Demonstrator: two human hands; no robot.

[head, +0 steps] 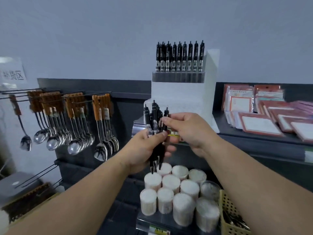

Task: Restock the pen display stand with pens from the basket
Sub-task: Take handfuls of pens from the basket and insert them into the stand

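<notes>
At the lower right edge, closest to the person, sits a yellow perforated basket (227,216) with dark items inside, too blurred to identify. Just left of it stands a cluster of clear cylindrical tubs (171,184) packed with white contents. Above the tubs, the left hand (144,150) is wrapped around a bundle of black pens (155,119), held upright with tips down and clicker ends up. The right hand (188,129) meets the bundle from the right, its thumb and fingertips pinching the upper part of the rightmost pen (165,122). To the left, metal spoons (74,133) with wooden-look card headers hang from hooks on a dark panel. Behind the hands stands the white pen display stand (183,97), its top tier holding a row of black pens (179,56) upright in a clear holder. To the right, red-bordered packets (260,122) lie on a dark shelf (254,138). On the far left of the pale wall hangs a paper sign (11,73).
</notes>
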